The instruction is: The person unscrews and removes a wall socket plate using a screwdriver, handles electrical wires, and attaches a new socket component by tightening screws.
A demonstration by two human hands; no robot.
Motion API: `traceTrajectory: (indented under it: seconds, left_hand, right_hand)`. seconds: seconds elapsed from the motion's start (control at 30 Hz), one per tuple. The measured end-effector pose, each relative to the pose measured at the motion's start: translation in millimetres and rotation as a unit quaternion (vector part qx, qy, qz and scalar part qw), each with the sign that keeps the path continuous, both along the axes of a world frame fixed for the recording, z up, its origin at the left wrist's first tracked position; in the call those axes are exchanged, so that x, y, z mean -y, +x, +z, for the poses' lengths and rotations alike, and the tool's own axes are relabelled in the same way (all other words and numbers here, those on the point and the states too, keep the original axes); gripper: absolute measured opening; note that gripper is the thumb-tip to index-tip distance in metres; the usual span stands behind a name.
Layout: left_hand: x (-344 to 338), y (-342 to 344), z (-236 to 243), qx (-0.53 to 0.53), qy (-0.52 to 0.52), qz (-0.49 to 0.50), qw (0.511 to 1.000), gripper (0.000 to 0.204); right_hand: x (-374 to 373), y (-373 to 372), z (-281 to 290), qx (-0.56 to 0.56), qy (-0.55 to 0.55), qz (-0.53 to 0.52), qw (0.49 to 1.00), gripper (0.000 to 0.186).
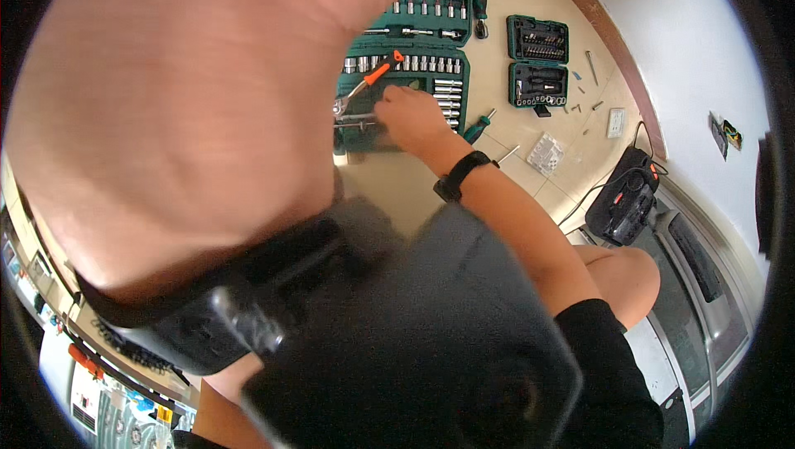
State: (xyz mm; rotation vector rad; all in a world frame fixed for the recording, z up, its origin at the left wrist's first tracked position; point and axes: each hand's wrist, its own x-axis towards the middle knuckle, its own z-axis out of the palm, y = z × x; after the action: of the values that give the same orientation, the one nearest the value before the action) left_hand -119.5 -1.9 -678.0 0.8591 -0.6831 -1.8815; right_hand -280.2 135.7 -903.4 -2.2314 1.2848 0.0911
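Note:
A large blurred expanse of skin, apparently my left hand [166, 110], fills the left half close to the camera, its fingers indistinct. Below it are blurred black objects [389, 333]; whether it grips them is unclear. My right hand [407, 115], wearing a black band at the wrist, has curled fingers over the open green socket case [464, 75], beside a thin metal bar [352, 124]; what they hold is hidden. An orange-handled tool [377, 72] lies across that case near my fingertips. Rows of silver sockets [447, 101] sit in it.
At right are a smaller open bit case [538, 68], a dark-handled driver [479, 128], scattered small parts, a white parts tray [544, 153] and a black tool bag [617, 196] with a cable on tiled floor [534, 192]. A white wall [671, 35] bounds the right side.

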Motion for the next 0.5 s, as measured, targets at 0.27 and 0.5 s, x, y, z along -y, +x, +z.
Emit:
traceTrajectory:
  seconds: [0.27, 0.5]
  left_hand:
    - [6.7, -9.2, -4.4, -0.003, 0.0, -0.012, 1.0, 0.036]
    - [17.0, -12.6, -7.3, -0.001, -0.006, -0.022, 1.0, 0.035]
  right_hand:
    - [-9.0, 3.7, -8.2, 0.074, 0.007, -0.153, 0.985, 0.006]
    - [18.2, 15.5, 1.6, 0.017, 0.13, -0.141, 0.981, 0.031]
